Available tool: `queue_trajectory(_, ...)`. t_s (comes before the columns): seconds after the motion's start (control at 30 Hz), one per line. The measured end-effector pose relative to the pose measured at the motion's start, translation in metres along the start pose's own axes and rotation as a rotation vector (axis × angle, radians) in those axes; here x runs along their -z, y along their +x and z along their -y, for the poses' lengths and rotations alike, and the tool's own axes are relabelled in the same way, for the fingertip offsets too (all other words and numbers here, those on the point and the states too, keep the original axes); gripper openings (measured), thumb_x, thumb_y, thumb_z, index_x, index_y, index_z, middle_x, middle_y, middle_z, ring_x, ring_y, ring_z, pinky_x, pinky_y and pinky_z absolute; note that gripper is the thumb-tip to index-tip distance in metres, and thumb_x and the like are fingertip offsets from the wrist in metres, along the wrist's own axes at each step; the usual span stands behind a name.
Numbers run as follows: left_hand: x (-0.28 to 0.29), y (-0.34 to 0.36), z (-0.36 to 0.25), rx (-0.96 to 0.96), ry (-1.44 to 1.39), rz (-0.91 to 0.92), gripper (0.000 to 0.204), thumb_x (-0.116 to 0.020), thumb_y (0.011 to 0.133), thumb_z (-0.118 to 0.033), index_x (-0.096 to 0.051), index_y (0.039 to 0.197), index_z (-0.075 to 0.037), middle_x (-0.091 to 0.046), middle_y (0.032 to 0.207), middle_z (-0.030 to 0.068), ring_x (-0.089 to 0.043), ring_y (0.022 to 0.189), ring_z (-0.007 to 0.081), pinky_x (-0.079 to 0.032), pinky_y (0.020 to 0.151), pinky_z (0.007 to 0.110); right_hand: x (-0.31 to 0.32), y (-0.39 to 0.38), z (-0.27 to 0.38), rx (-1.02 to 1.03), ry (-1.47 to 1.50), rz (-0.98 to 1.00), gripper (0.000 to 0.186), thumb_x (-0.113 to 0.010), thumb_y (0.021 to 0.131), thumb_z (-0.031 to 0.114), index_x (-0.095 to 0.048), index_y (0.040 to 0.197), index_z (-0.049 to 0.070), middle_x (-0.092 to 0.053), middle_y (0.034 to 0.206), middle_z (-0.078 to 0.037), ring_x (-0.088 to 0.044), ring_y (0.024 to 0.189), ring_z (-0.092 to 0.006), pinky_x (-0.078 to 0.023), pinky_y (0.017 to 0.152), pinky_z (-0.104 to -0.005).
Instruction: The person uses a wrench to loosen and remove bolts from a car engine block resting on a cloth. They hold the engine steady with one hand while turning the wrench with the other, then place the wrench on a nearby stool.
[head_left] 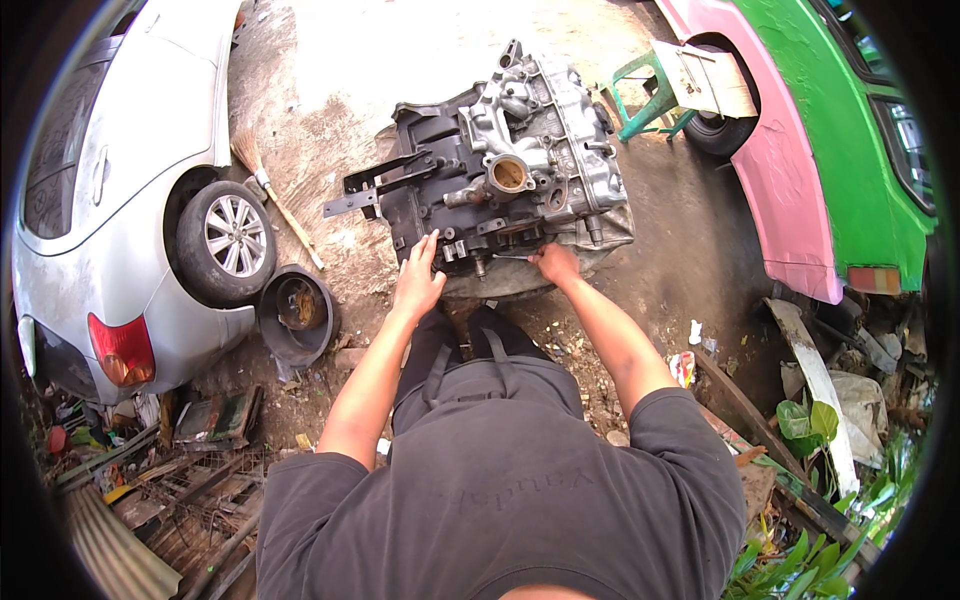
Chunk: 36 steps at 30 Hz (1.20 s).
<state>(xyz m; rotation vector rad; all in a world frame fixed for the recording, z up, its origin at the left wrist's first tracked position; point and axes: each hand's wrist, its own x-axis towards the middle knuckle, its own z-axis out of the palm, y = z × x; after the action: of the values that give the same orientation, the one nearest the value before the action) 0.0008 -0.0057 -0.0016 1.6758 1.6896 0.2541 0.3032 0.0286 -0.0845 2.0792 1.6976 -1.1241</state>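
Observation:
A large engine [510,165] of dark and silver metal stands before me, with a round brown-rimmed opening on top. My left hand [420,280] rests against its near left edge, fingers stretched out and holding nothing. At the near side, right of a short protruding stub [480,266], my right hand [556,264] is closed around the end of a slim silver wrench [514,258]. The wrench points left toward the engine's lower front; its far end is too small to make out. A black bracket [385,180] juts from the engine's left side.
Grey cloth [610,235] lies under the engine. To the left are a silver car [150,180], a broom [280,205] and a black tub [300,315]. A green stool [655,95] bearing a board stands near a pink-and-green vehicle [790,190]. Scrap wood [750,410] lies at lower right.

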Motion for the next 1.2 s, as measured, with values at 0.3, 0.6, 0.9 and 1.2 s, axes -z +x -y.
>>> queue_trajectory(0.3, 0.008, 0.000, 0.007, -0.029, -0.012, 0.067, 0.082, -0.059, 0.082, -0.015, -0.023, 0.155, -0.020, -0.033, 0.153, 0.0142, -0.035, 0.141, 0.0329, -0.028, 0.115, 0.054, 0.016, -0.019, 0.017, 0.110, -0.222, -0.204, 0.048, -0.068, 0.082, 0.049, -0.073, 0.091, 0.002, -0.070, 0.098, -0.021, -0.068, 0.095, -0.0349, -0.055, 0.079, -0.0447)
queue_trajectory(0.6, 0.019, 0.004, 0.021, -0.111, 0.004, 0.157, 0.082, -0.058, 0.082, -0.016, -0.021, 0.155, -0.020, -0.031, 0.155, 0.0126, -0.032, 0.142, 0.0317, -0.026, 0.116, 0.053, -0.001, -0.056, 0.065, -0.008, 0.152, -0.210, 0.030, -0.060, 0.077, 0.019, -0.071, 0.088, -0.006, -0.067, 0.095, -0.031, -0.068, 0.093, -0.0398, -0.055, 0.083, -0.0463)
queue_trajectory(0.9, 0.028, 0.008, 0.031, -0.192, 0.012, 0.224, 0.084, -0.058, 0.081, -0.017, -0.019, 0.156, -0.020, -0.030, 0.155, 0.0123, -0.032, 0.143, 0.0304, -0.026, 0.116, 0.053, -0.065, -0.081, 0.132, -0.279, 1.095, -0.049, 0.026, -0.060, 0.084, 0.002, -0.063, 0.109, -0.005, -0.064, 0.070, -0.010, -0.063, 0.055, -0.0160, -0.053, 0.046, -0.0275)
queue_trajectory(1.2, 0.035, 0.011, 0.035, -0.233, 0.026, 0.257, 0.084, -0.058, 0.081, -0.016, -0.020, 0.155, -0.019, -0.030, 0.155, 0.0125, -0.033, 0.142, 0.0307, -0.026, 0.116, 0.053, -0.068, -0.090, 0.101, -0.375, 1.230, -0.184, 0.048, -0.052, 0.085, 0.001, -0.053, 0.132, -0.003, -0.059, 0.069, -0.005, -0.049, 0.047, -0.0126, -0.039, 0.041, -0.0278)
